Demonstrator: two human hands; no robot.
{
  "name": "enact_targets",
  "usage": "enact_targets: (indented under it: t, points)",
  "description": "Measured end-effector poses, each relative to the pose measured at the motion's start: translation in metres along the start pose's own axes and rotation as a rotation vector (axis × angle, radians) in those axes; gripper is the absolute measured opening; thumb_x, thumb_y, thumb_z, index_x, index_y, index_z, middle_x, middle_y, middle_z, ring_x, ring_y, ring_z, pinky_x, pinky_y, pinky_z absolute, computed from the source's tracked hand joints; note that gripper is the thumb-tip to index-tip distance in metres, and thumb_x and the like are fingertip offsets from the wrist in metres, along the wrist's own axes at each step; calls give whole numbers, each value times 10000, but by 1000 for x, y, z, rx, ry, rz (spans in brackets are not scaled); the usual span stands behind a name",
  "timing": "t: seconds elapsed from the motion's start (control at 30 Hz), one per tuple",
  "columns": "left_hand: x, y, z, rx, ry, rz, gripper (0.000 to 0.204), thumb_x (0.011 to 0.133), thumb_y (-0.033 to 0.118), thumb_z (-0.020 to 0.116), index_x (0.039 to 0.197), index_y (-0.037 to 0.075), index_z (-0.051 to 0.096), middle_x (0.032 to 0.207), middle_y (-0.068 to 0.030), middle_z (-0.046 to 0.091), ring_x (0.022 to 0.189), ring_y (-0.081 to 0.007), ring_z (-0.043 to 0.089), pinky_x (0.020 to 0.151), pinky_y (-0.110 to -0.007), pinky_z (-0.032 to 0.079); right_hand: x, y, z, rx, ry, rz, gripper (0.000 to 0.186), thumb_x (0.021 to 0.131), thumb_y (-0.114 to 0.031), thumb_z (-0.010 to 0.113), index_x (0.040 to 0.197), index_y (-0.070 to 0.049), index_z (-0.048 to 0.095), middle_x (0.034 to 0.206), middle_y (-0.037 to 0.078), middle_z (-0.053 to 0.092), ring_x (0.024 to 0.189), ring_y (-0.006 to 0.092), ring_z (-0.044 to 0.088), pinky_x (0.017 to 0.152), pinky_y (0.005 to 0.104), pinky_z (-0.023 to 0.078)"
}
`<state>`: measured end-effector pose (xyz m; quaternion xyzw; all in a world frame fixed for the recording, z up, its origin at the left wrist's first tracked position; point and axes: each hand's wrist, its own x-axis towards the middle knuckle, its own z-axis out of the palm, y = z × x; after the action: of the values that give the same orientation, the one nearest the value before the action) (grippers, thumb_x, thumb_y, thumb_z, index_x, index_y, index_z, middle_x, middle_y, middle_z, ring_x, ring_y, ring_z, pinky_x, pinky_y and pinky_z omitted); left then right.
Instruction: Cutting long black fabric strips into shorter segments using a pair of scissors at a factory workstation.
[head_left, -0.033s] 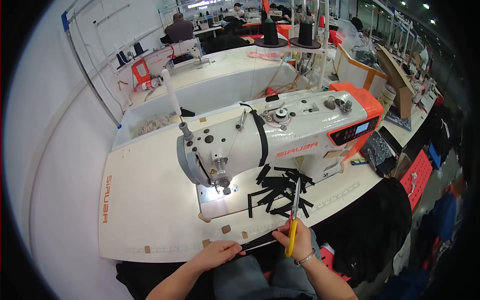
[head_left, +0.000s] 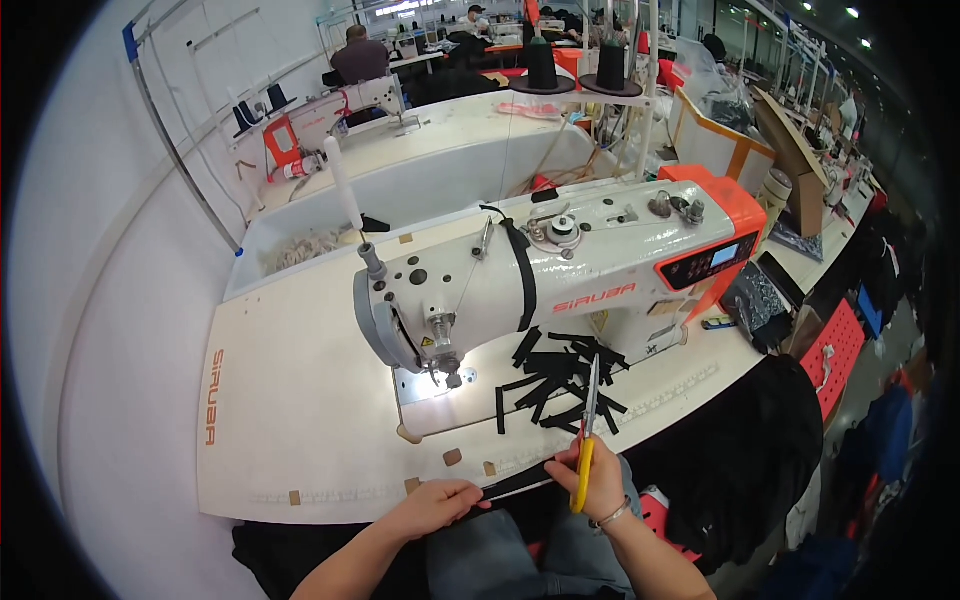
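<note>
Near the front edge of the sewing table, my left hand [head_left: 437, 507] pinches one end of a black fabric strip [head_left: 518, 484]. The strip runs slantwise to my right hand [head_left: 598, 484], whose fingertips touch its other end. That same hand grips scissors [head_left: 583, 463] with yellow handles, blades pointing up and away from me. Beyond the blade tips lies a loose pile of short black strips [head_left: 552, 367], under the arm of a white and orange sewing machine [head_left: 620, 250]. A lit needle area [head_left: 440, 385] is left of the pile.
Black cloth [head_left: 740, 465] hangs over the table's right front edge. Cones of black thread [head_left: 541, 68] stand behind the machine. A trough with scraps [head_left: 305, 250] lies at the back left. Another machine and a seated person [head_left: 360, 58] are farther off.
</note>
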<state>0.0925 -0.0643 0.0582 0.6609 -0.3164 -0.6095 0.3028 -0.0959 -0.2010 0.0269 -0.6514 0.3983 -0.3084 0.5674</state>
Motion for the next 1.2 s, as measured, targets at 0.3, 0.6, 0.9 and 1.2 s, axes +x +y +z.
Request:
enact_targets:
  t: [0.3, 0.6, 0.9, 1.2]
  points:
    - [5, 5, -6, 3, 2, -40, 272, 880, 295, 482, 875, 68, 633, 634, 47, 468, 570, -44, 400, 511, -182, 341, 6, -3, 1, -37, -3, -17, 300, 671, -37, 729, 819, -32, 467, 720, 40, 589, 641, 90, 563, 595, 226, 470]
    - [17, 3, 2, 492, 296, 220, 226, 839, 227, 539, 839, 14, 614, 593, -72, 562, 551, -130, 521, 535, -278, 413, 22, -14, 7, -536, -36, -36, 321, 660, -164, 730, 810, -10, 491, 719, 143, 610, 652, 284, 610, 577, 327, 471]
    - [21, 1, 2, 543, 297, 156, 242, 839, 232, 539, 832, 5, 622, 582, -67, 562, 530, -134, 520, 532, -273, 414, -4, -3, -32, -304, 75, -49, 233, 717, -72, 688, 814, -23, 481, 686, 45, 567, 599, 114, 549, 557, 236, 449]
    - [24, 5, 1, 528, 271, 142, 249, 839, 233, 540, 827, -2, 621, 567, -51, 542, 517, -113, 489, 512, -257, 393, -92, 40, -43, 70, -502, 208, 331, 782, -305, 625, 934, -46, 486, 748, 67, 561, 665, 178, 564, 616, 290, 444]
